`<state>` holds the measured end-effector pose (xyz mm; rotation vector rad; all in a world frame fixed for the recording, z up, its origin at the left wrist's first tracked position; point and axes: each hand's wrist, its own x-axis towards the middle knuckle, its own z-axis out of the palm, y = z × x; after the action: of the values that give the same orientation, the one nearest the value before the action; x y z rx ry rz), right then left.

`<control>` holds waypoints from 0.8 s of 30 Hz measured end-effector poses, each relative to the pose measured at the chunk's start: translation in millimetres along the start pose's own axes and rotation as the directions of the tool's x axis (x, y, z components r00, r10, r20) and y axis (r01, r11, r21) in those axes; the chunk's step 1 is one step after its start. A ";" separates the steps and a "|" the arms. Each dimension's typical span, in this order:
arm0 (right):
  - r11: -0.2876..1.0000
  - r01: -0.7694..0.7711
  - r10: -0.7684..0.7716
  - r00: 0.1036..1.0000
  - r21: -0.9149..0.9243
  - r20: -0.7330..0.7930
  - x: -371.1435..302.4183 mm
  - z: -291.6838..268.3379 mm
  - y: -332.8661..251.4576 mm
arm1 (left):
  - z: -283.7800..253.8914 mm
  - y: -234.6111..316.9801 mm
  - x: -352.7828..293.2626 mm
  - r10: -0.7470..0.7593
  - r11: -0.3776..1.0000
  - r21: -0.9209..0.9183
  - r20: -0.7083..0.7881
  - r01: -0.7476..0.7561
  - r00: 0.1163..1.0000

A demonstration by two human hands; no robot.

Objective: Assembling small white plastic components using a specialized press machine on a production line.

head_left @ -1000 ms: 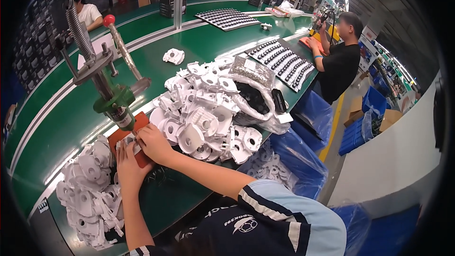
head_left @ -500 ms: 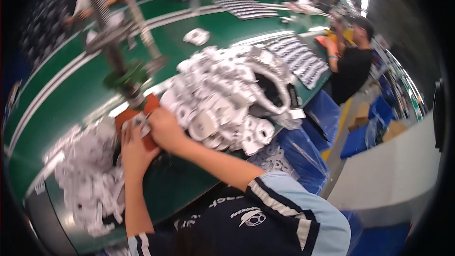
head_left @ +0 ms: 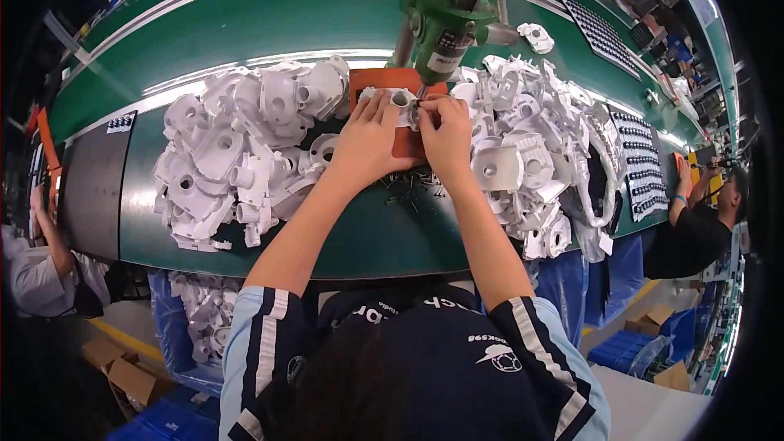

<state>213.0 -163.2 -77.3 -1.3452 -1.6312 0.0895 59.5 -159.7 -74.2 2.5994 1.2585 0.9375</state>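
Observation:
A white plastic part with a round hole rests on the orange-red base block of a green bench press. My left hand is closed on the part's left side, fingers lying over it. At the part's right edge, the fingers of my right hand are pinched together. Whatever they pinch is small and dark, and I cannot make out its kind. Right above my right fingertips is the narrow lower end of the press. Loose dark screws lie on the green table below the block.
Heaps of white plastic parts lie left and right of the press. Trays of dark pieces stand further right. Blue lined bins with white parts sit below the table edge. One person works at right, another at left.
The view has swung, bringing the press and block to the middle. Both hands remain at the white part on the block; my right fingers are now pinched at its right edge.

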 end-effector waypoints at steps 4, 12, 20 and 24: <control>1.000 0.025 -0.025 1.000 0.002 -0.005 0.3 2.1 0.6 | 0.3 -2.3 0.5 0.021 1.000 0.013 -0.020 -0.021 1.000; 0.996 0.014 -0.017 1.000 -0.086 -0.025 3.7 6.9 -1.7 | 3.3 -2.9 0.8 0.035 0.999 0.013 -0.044 -0.034 0.998; 0.959 0.122 -0.133 0.991 -0.255 -0.025 -1.1 5.0 -2.9 | 3.1 0.4 0.4 0.013 1.000 0.000 -0.036 -0.013 0.999; 0.922 0.211 -0.188 0.977 -0.325 0.102 2.6 -3.9 -6.0 | -2.6 1.6 1.8 -0.002 1.000 0.025 -0.032 0.002 0.999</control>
<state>211.8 -165.4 -70.1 -1.4286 -1.8948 -0.2786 59.9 -159.9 -70.7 2.6118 1.2886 0.9728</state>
